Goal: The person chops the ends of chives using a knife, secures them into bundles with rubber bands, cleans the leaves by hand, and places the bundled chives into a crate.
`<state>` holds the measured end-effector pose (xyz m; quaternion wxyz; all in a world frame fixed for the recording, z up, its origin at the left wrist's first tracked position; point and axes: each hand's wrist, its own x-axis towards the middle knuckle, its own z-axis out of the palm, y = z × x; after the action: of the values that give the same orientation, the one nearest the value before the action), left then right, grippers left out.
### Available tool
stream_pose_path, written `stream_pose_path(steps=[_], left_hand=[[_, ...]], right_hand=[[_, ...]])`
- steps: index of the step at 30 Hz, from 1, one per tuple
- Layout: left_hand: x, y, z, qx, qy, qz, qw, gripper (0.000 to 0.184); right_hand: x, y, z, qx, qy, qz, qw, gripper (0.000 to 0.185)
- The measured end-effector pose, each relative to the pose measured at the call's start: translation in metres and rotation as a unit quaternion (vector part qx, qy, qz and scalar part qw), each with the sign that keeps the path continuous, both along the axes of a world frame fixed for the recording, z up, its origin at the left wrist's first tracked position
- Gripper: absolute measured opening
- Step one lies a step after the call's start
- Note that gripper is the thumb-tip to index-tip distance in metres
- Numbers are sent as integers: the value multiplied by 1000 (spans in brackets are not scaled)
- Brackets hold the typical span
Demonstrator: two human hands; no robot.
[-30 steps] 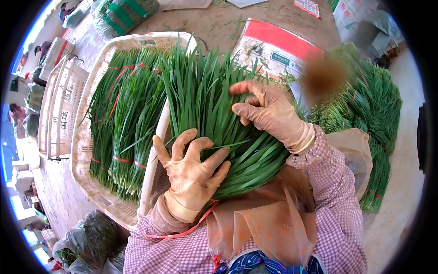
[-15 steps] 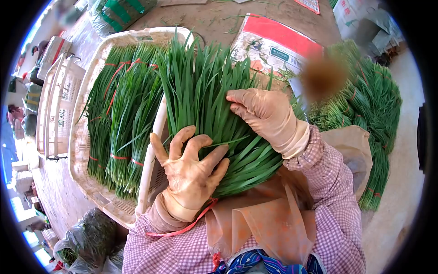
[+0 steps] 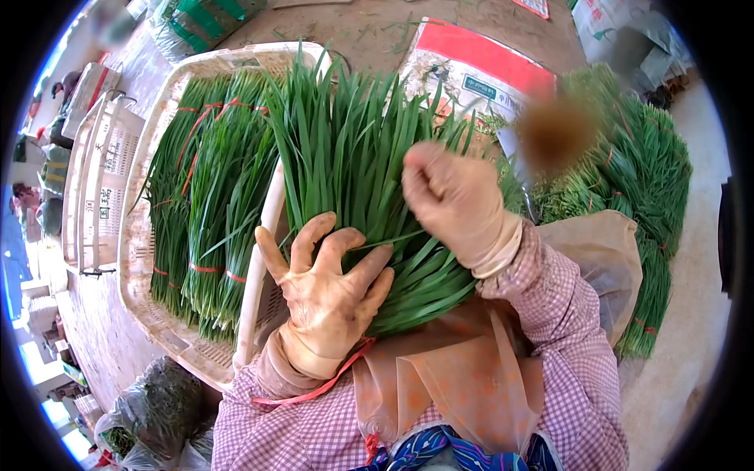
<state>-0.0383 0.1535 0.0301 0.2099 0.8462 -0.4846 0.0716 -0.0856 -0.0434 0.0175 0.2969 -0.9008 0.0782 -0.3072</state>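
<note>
Step in hand, as judged: picking through loose leaves (image 3: 345,157), 1 green heap with no tie visible, upper ends fanned out, remainder curving towards the apron (image 3: 448,377); placed just beside the crate (image 3: 133,243) of tied bundles (image 3: 232,188).

Left hand (image 3: 330,294), thin glove: palm down on the heap, fingers spread wide, pressing rather than gripping.

Right hand (image 3: 463,208), thin glove: over the heap's right side, fingers curled in and blurred; whether they pinch a blade cannot be told.

Next move, as judged: calls for steady pressure from the left palm, keeping the heap together, and a light fingertip pinch from the right, 1 blade at a time, without creasing its neighbours.

Changes against 0.5 s ago: right fingertips, then lower and further left over the leaves, now shifted right and blurred; left hand in the same spread pose; tied bundles unchanged in the crate
</note>
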Motion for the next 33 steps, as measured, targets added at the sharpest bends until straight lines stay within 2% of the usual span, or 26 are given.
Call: stream_pose_path(steps=[1, 2, 3, 4, 5, 7, 8, 10, 11, 12, 13, 14, 15, 16, 17, 19, 20, 22, 23, 25, 27, 30, 31, 33], left_hand=[[0, 0, 0, -1, 1, 2, 1000, 23], [0, 1, 0, -1, 2, 0, 1000, 23], [0, 1, -1, -4, 1, 3, 1000, 23], [1, 2, -1, -8, -1, 6, 1000, 23], [1, 2, 0, -8, 0, 5, 1000, 23], [2, 2, 0, -1, 0, 10, 1000, 24], [1, 0, 1, -2, 0, 8, 1000, 24], [1, -2, 2, 4, 2, 10, 1000, 26], [1, -1, 3, 5, 1, 9, 1000, 26], [2, -1, 2, 8, -4, 2, 1000, 35], [2, 0, 2, 12, -9, -5, 1000, 44], [2, -1, 2, 14, -12, -7, 1000, 44], [2, -1, 1, -29, -14, 32, 999, 55], [2, 1, 1, -71, -15, 70, 995, 66], [4, 5, 0, -66, -20, 90, 994, 87], [8, 6, -10, -185, 52, 116, 975, 93], [10, 7, -15, -184, 52, 117, 975, 93], [12, 7, -22, -279, 243, 114, 922, 96], [12, 8, -19, -279, 244, 115, 922, 96], [12, 7, -12, -311, 484, 129, 808, 95], [15, 7, -13, -314, 489, 131, 803, 91], [20, 8, -17, -362, 548, 123, 744, 73], [20, 9, -15, -364, 546, 119, 745, 73], [19, 13, -10, -312, 584, 137, 736, 62]], right_hand=[[3, -3, -1, 45, -49, -63, 996, 5], [2, -17, 4, 66, -22, -99, 993, 5], [1, -32, -2, 223, -23, -121, 967, 5], [-2, -56, -5, 142, -58, -134, 979, 9], [-9, -69, -6, 177, -53, -161, 970, 18], [-22, -80, 8, -25, -72, -174, 982, 26], [-28, -73, 19, -26, -72, -175, 982, 26], [-44, -36, 42, 208, -73, -50, 974, 31], [-46, -24, 35, 210, -75, -52, 974, 31], [-45, -12, 22, 76, -81, 67, 992, 31], [-45, 1, 16, -61, -84, 184, 977, 34], [-48, 19, 17, -162, 10, 164, 973, 37], [-50, 30, 2, -190, 31, 156, 969, 41], [-53, 32, -4, -168, 34, 152, 973, 39], [-56, 33, -9, -148, 37, 149, 977, 36], [-66, 32, -19, -137, 27, 148, 979, 33], [-71, 33, -21, -129, 18, 143, 981, 30], [-79, 37, -18, -125, 32, 131, 983, 27], [-83, 40, -16, -121, 45, 118, 985, 24], [-89, 44, -19, -118, 47, 112, 986, 22], [-91, 44, -21, -99, 39, 112, 988, 22], [-87, 43, -20, -94, 21, 113, 989, 23], [-85, 43, -19, -97, 17, 111, 989, 23], [-79, 44, -18, -96, -20, 104, 990, 26]])
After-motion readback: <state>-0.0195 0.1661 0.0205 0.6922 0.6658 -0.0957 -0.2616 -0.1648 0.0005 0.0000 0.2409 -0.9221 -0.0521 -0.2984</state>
